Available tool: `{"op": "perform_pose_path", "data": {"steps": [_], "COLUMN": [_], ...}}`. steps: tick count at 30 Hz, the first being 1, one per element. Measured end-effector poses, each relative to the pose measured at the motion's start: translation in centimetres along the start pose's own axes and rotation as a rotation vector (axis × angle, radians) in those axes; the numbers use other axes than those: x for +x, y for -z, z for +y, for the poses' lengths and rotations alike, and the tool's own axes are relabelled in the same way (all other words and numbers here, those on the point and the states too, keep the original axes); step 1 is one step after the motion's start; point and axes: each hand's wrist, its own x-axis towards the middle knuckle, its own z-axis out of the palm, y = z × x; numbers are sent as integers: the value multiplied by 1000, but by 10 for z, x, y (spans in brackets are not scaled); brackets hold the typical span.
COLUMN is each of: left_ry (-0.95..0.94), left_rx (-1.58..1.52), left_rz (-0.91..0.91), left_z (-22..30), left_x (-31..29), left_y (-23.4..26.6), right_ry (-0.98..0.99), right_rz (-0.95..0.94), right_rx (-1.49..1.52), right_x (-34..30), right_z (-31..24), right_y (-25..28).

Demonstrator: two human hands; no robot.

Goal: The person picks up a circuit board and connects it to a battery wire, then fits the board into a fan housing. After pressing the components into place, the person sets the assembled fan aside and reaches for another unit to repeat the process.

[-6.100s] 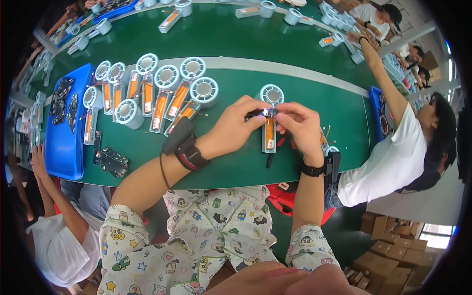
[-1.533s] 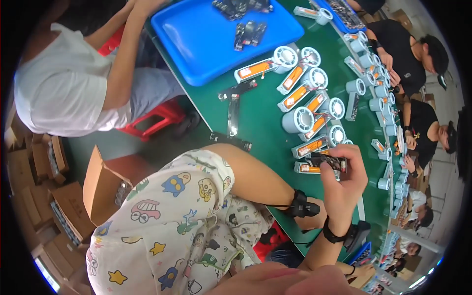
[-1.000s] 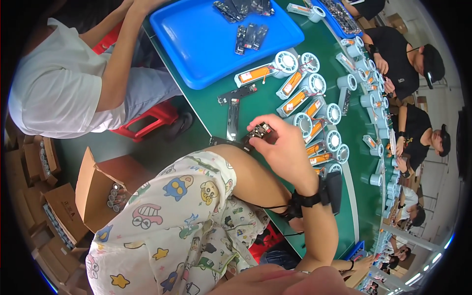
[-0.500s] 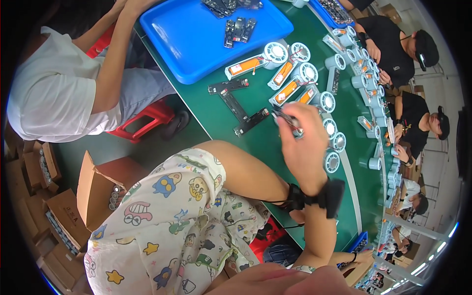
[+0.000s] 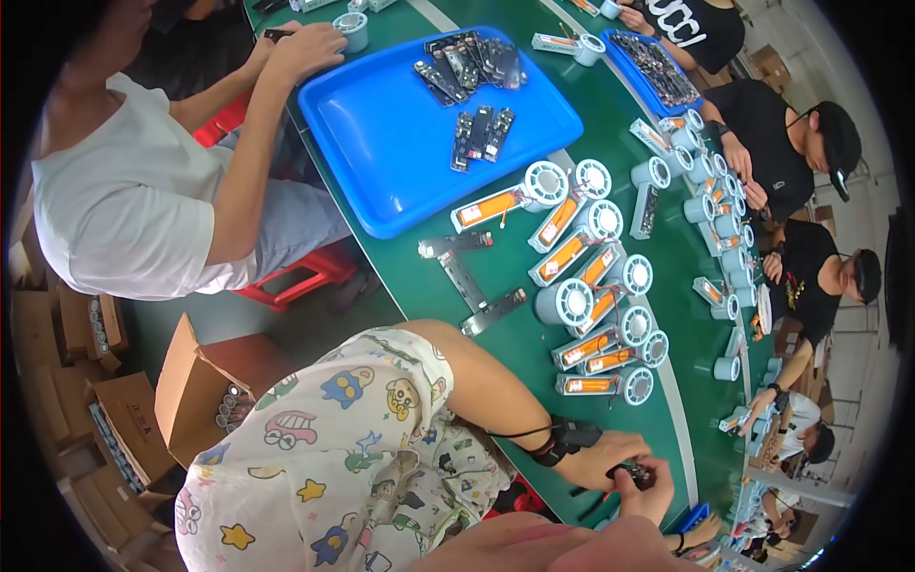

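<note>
My left hand (image 5: pixel 599 459) and my right hand (image 5: pixel 648 498) meet low over the green table, near its edge. Their fingers close round a small dark part (image 5: pixel 629 471), mostly covered, so its exact kind does not show. Beyond them lie light-blue handheld fan bodies (image 5: pixel 564 303) with round heads, several with an orange battery (image 5: pixel 491 206) in the open handle. To the left of these, black strip-shaped circuit boards (image 5: pixel 461 282) lie end to end on the table.
A blue tray (image 5: pixel 357 176) with more black boards stands at the far left, another blue tray (image 5: pixel 658 95) farther back. A person in a white shirt (image 5: pixel 124 191) sits at left; other workers line the far side. Open cardboard boxes (image 5: pixel 181 400) stand on the floor.
My right hand has come back from beside the fan bodies to my left hand, which was mostly hidden behind the right arm. The whole view has shifted, showing more of the far table.
</note>
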Motion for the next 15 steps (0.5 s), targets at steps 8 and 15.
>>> {"op": "perform_pose_path", "data": {"steps": [8,15], "left_ry": [76,-126], "left_rx": [115,608], "left_rz": [-228,-869], "left_z": [-14,-4], "left_x": [-7,-5], "left_y": [-8,13], "right_ry": [414,841], "right_rz": [367,604], "right_rx": [37,-92], "right_x": [124,371], "right_z": [-91,-240], "right_y": [86,14]}}
